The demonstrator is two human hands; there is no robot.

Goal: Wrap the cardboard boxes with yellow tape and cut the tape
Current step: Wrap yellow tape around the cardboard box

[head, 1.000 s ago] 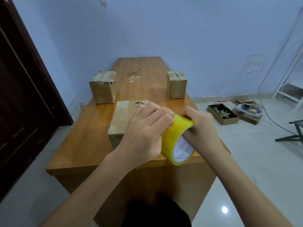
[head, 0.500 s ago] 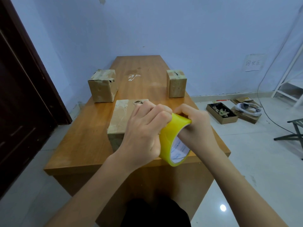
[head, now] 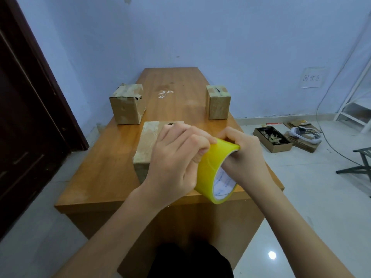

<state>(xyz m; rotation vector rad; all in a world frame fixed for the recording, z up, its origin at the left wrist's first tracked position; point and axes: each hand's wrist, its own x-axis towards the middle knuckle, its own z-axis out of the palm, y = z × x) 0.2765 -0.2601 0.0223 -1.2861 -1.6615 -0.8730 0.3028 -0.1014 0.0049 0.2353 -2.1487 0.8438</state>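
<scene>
Count: 3 cardboard boxes, 1 roll of yellow tape, 2 hands, all over one wooden table (head: 104, 169).

Yellow tape roll (head: 210, 169) is held in the air above the table's near edge, at about 5 o'clock from table centre, tilted so its white core label faces down-right.

Right hand (head: 244, 157): fingers go into the roll's core, thumb on the outer top edge, gripping the roll.

Left hand (head: 176, 163): fingers curled, tips pressed on the roll's outer yellow surface near its top left. Whether they pinch a loose tape end, cannot tell.

Near box (head: 148, 143): just behind the left hand, partly hidden by it, at table centre.

Far-left box (head: 127, 105): 11 o'clock from the near box, well apart from it.

Far-right box (head: 218, 102): 1 o'clock, by the table's right edge.

Small clear scrap (head: 165, 93) lies on the table between the two far boxes.

Floor at 3 o'clock: 1 open tray box (head: 272, 139) with scraps in it, beside flattened cardboard.
</scene>
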